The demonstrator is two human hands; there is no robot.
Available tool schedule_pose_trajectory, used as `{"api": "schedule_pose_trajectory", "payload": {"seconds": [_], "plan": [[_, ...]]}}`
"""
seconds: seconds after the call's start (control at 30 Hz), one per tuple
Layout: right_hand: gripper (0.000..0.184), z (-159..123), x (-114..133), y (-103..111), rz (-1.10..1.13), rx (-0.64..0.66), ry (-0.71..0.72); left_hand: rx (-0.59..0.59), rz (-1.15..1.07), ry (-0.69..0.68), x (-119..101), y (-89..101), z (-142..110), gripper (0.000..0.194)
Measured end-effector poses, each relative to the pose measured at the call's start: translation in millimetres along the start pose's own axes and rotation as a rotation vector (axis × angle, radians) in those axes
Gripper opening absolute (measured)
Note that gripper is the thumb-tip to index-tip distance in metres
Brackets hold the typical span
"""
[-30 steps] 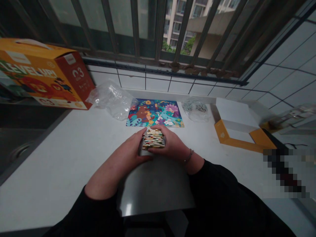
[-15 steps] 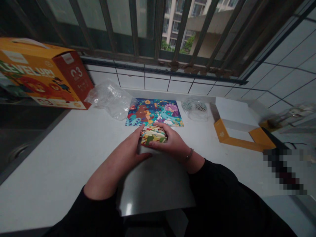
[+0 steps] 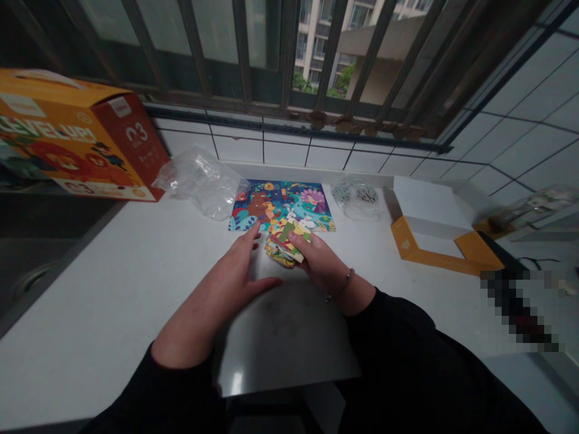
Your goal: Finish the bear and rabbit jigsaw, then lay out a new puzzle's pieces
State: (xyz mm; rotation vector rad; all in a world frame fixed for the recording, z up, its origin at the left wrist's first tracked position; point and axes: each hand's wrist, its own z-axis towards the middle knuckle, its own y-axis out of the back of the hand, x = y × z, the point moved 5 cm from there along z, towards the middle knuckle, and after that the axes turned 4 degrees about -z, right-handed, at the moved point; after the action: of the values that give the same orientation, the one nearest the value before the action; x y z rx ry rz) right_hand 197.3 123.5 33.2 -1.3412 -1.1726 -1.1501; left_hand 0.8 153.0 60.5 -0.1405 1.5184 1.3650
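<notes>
A stack of colourful printed puzzle pieces (image 3: 283, 246) is gripped in my right hand (image 3: 319, 253), thumb on top and the other fingers mostly hidden beneath. The pieces lie unevenly, fanned out over one another. Just left of the stack, my left hand (image 3: 246, 265) is open, its thumb and fingers spread apart and holding nothing. Behind both hands a picture sheet (image 3: 280, 202) with animals on a dark blue ground lies flat on the white counter (image 3: 181, 271). The stack hides part of its near edge.
Left of the sheet lies a crumpled clear plastic bag (image 3: 201, 184), beside a large orange box (image 3: 76, 138). On the right are a clear bag with small pieces (image 3: 357, 198) and an opened yellow-and-white box (image 3: 441, 241). A tiled wall and barred window (image 3: 262, 60) stand behind.
My left hand has come off the stack of puzzle pieces and opened slightly leftward. My right hand now holds the stack alone, tilted and fanned out.
</notes>
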Motion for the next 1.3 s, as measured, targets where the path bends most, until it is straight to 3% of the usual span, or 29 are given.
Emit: {"api": "schedule_pose_trajectory", "payload": {"seconds": [0.17,0.33,0.4,0.53,0.7,0.8,1.0,1.1,1.3], "plan": [[0.069,-5.1,1.3,3.3,-0.292,0.101,0.053,-0.017,0.003,-0.027,-7.0,4.2,-0.1,0.113],[0.058,-10.1,7.6,1.4,-0.506,0.153,0.057,0.054,0.016,-0.004,-12.9,3.0,0.5,0.058],[0.053,-10.7,12.1,1.3,-0.612,0.122,0.093,0.053,0.015,-0.003,-13.9,2.6,1.1,0.051],[0.047,-10.4,19.5,1.3,-0.764,0.041,0.237,0.046,0.016,-0.041,-12.5,0.4,1.4,0.052],[0.043,-11.3,22.6,5.4,-0.799,-0.071,0.364,0.017,0.008,-0.043,-6.5,-1.1,0.4,0.069],[0.044,-15.8,29.4,3.9,-0.814,-0.110,0.479,0.036,0.024,-0.042,-6.9,-2.1,0.4,0.065],[0.055,-25.7,35.6,-20.2,-0.892,0.128,0.685,0.050,0.032,-0.064,-10.9,-3.5,0.7,0.048],[0.049,-24.8,34.1,-22.9,-0.931,0.187,0.690,0.045,0.049,-0.049,-11.5,-3.3,1.3,0.047],[0.039,-19.0,35.7,6.0,-0.944,0.077,0.631,0.062,0.067,-0.058,-13.8,-2.2,3.6,0.060]]}}
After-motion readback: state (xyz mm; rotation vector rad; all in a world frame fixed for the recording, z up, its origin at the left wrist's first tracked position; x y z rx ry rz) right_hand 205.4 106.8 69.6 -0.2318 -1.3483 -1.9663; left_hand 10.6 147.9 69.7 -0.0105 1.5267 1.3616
